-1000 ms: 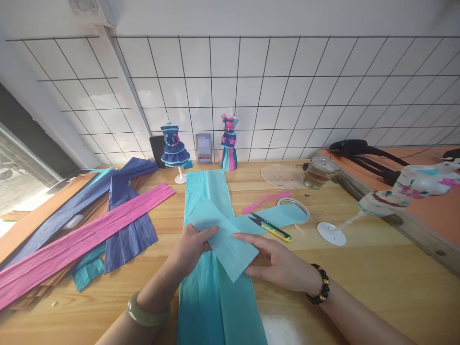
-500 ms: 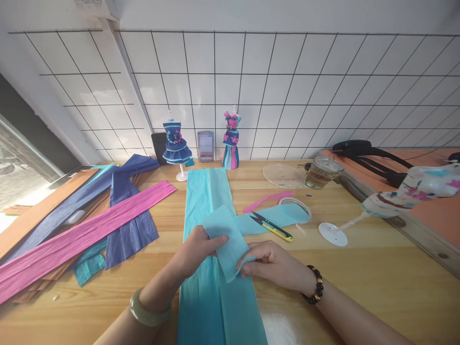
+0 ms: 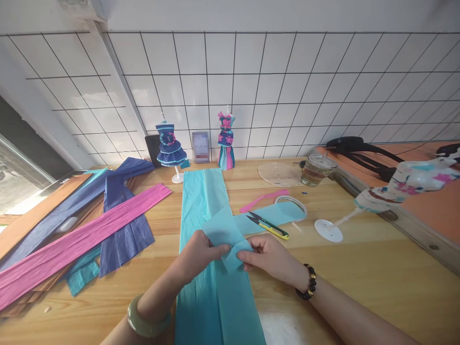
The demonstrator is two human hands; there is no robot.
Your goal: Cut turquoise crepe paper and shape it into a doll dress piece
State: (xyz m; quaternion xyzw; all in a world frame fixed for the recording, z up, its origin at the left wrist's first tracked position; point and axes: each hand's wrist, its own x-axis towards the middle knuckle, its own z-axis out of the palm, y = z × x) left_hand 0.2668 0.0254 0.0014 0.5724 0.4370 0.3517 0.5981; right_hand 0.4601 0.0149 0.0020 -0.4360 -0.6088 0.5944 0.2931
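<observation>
A small light-teal paper piece [image 3: 223, 232] is pinched between both hands just above a long teal crepe strip [image 3: 212, 292] that runs down the wooden table [image 3: 359, 268]. My left hand [image 3: 199, 254], with a green bangle on the wrist, grips the piece's left side. My right hand [image 3: 269, 256], with a dark bead bracelet, pinches its right lower edge, fingers closed. The piece is folded or gathered between the fingers.
Yellow-handled snips [image 3: 268, 225] lie on a teal scrap right of the hands, near a tape ring [image 3: 292, 203] and a pink strip [image 3: 262, 199]. Pink and blue crepe sheets [image 3: 89, 230] lie left. Two dressed mini mannequins [image 3: 168, 148] stand at the wall; another [image 3: 395, 187] leans right. A glass jar [image 3: 318, 170] stands behind.
The hands have drawn together, and the teal piece has gone from a flat spread sheet to a smaller gathered shape between the fingers. The view has shifted slightly.
</observation>
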